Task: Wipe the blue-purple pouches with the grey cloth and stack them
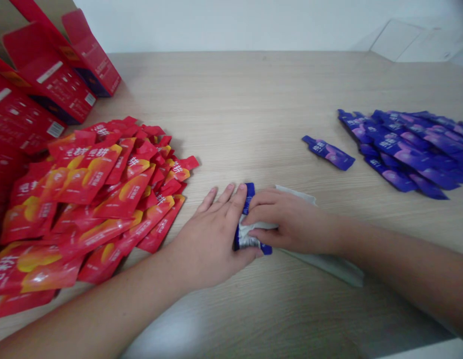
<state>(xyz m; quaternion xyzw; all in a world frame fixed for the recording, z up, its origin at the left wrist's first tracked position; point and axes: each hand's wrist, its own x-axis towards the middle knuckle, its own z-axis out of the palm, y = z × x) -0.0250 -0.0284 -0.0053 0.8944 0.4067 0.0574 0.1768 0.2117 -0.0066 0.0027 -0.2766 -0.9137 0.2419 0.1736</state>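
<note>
A dark blue pouch point(249, 194) lies on the table with a whitish back panel and barcode facing up. My left hand point(212, 237) rests flat with fingers spread, its index finger and thumb along the pouch's edges. Over the pouch, my right hand point(287, 219) is closed with fingertips bunched on a thin pale cloth or sheet of paper point(332, 267). That sheet sticks out above and below the right hand; whether it is cloth or paper I cannot tell. The hands hide much of the pouch.
At left is a heap of red and yellow pouches point(104, 194), with red open-flapped boxes point(63, 85) behind it. A pile of purple pouches point(410, 144) lies at right, with a single purple pouch point(328, 152) beside it. A white object point(403, 42) stands at the back right.
</note>
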